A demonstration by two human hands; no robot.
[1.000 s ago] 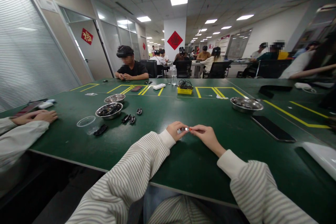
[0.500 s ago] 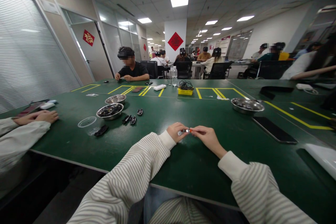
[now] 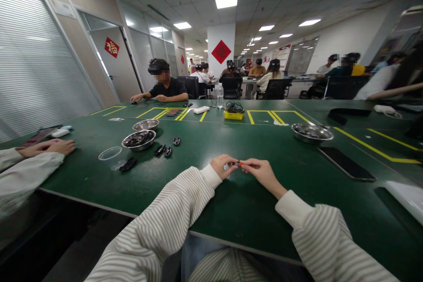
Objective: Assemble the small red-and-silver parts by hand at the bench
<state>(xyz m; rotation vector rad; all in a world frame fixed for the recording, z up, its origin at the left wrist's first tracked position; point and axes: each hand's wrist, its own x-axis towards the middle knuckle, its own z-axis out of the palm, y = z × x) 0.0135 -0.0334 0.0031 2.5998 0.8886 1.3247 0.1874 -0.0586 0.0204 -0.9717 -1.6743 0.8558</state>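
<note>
My left hand [image 3: 222,166] and my right hand [image 3: 261,171] meet over the green table [image 3: 205,185], both in striped sleeves. Their fingertips pinch a small silvery part with an orange tip [image 3: 233,165] between them, just above the tabletop. It is too small to name. To my left sit two metal bowls [image 3: 138,139] holding dark small parts, with a few loose black parts [image 3: 164,150] beside them.
A clear plastic lid [image 3: 109,153] lies by the bowls. Another metal bowl [image 3: 312,132] and a black phone [image 3: 345,163] sit to the right. A co-worker's hands [image 3: 49,146] rest at the left edge. A yellow tray of cables [image 3: 233,113] and a bottle [image 3: 219,95] stand farther back.
My hands stay pinched together in nearly the same spot. The person across the table has stretched one arm out to the side.
</note>
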